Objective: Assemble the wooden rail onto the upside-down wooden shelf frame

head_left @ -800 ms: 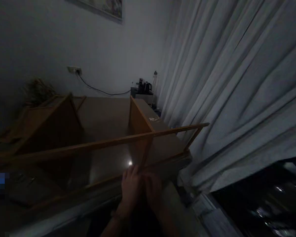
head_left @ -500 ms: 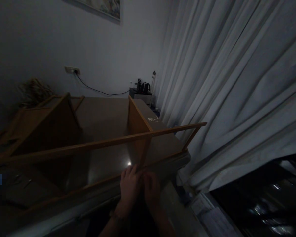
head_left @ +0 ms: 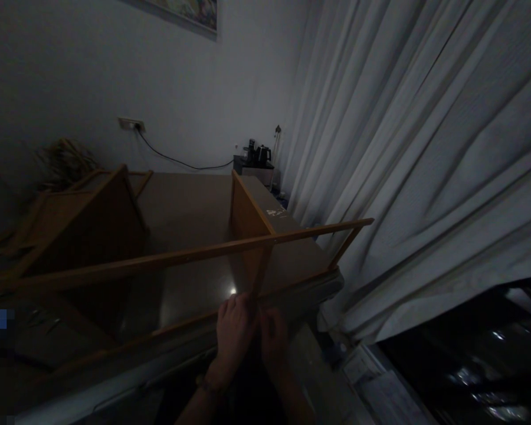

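Note:
A wooden shelf frame lies on its side across a brown tabletop. An upright panel joins its long rails at the middle. At the near lower rail, by the foot of that panel, my left hand has its fingers curled over the wood. Just to its right, my right hand is closed with bent fingers near the same joint. Dim light hides its fingertips, and I cannot make out what is in them.
White curtains hang along the right side. A coffee maker and black kettle stand on a small cabinet at the back. A cord runs from the wall socket. Papers lie at lower right.
Both hands stay at the same joint, with only slight finger movement. The frame has not moved on the table; the view has shifted a little.

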### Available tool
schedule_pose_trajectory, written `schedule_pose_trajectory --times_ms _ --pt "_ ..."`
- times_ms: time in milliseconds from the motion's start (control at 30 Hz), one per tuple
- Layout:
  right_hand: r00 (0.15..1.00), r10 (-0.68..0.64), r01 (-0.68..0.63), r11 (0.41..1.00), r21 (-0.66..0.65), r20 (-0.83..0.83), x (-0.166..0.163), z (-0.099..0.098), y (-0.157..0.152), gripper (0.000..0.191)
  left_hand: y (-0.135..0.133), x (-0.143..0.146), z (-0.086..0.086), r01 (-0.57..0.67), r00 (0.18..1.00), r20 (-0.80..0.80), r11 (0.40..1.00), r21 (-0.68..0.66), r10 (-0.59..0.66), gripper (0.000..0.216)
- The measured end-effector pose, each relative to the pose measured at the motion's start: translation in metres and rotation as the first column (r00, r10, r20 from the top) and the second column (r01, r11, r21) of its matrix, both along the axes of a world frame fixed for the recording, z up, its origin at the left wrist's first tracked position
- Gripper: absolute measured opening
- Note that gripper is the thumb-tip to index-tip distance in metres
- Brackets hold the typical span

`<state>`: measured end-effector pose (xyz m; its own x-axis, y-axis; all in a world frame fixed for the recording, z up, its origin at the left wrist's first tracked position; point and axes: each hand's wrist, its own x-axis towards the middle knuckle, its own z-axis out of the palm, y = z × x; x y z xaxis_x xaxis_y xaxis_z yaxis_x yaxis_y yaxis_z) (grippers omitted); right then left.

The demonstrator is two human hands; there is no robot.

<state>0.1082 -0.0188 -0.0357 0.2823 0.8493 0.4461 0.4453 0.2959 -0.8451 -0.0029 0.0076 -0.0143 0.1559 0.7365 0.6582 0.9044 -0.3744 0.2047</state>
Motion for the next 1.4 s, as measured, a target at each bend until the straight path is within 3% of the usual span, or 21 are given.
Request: schedule_pose_trajectory --times_ms 367,600,900,1167,1267,1400 --pt "0.989 0.012 -0.021 0.998 -0.061 -0.150 -0.002 -0.002 0.000 0.031 0.001 0.001 -0.003 -0.001 1.000 0.028 1.000 -0.027 0.001 0.026" --pt "0.928 0.031 -0.071 0.993 -0.096 -0.371 -0.006 -0.004 0.001 0.031 0.002 0.002 -0.007 -0.027 1.000 -0.018 0.998 -0.060 0.026 0.024" --pt "0.939 0.017 -0.056 0.993 -0.103 -0.345 -0.003 -0.008 0.002 0.035 -0.006 -0.002 0.014 0.060 0.998 -0.006 0.979 -0.197 -0.062 0.027" --pt "0.992 -0.055 0.048 0.997 -0.065 -0.115 0.005 -0.002 0.000 0.029 -0.004 -0.002 0.008 0.069 0.998 0.030 0.978 -0.195 -0.064 0.021" --pt "1.000 -0.029 0.028 0.997 -0.071 -0.012 0.012 0.000 -0.001 0.029 -0.005 -0.002 0.008 0.056 0.998 0.022 0.981 -0.185 -0.053 0.022" --pt "0.945 0.024 -0.029 1.000 0.011 0.327 0.027 0.004 -0.001 0.030 -0.005 -0.002 0.009 0.048 0.999 0.023 0.981 -0.186 -0.045 0.022"
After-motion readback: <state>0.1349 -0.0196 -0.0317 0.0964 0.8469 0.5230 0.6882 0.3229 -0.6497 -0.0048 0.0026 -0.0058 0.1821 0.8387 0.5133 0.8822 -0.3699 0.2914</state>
